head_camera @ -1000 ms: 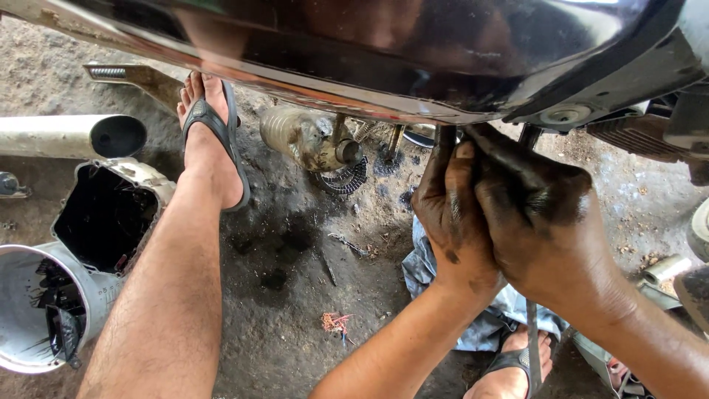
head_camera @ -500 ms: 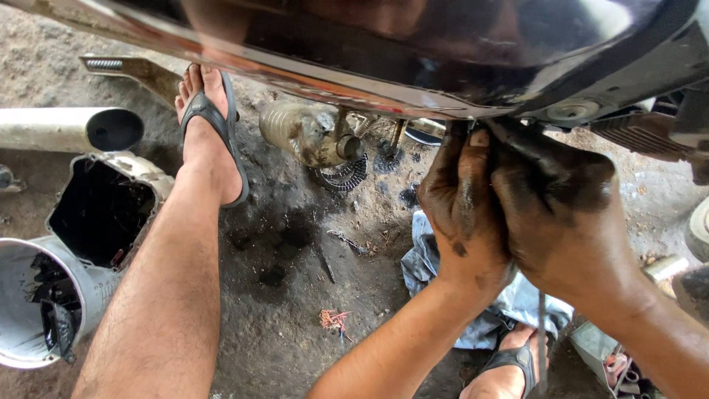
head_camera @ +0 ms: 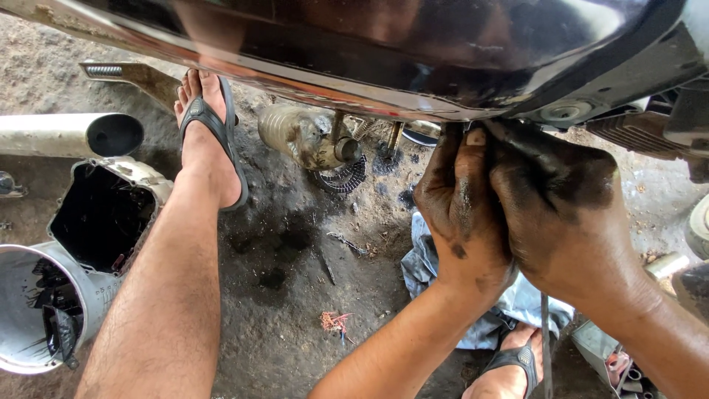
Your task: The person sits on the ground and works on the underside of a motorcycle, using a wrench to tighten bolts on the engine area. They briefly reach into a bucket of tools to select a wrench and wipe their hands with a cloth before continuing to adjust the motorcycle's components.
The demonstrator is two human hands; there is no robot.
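— Up at two o'clock: left hand (head_camera: 464, 214) and right hand (head_camera: 565, 222), greasy, pressed together under the black motorcycle body (head_camera: 413, 52).
— Grip? Fingertips hidden; cannot tell.
— Oily plastic bottle (head_camera: 306, 137) lying at eleven o'clock.

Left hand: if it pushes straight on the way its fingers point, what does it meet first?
The left hand points up and away, fingertips already under the edge of the glossy dark body panel. It would likely meet that panel's underside first; the contact itself is hidden.

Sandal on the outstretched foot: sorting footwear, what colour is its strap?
Black strap on the sandal, clearest in the head view.
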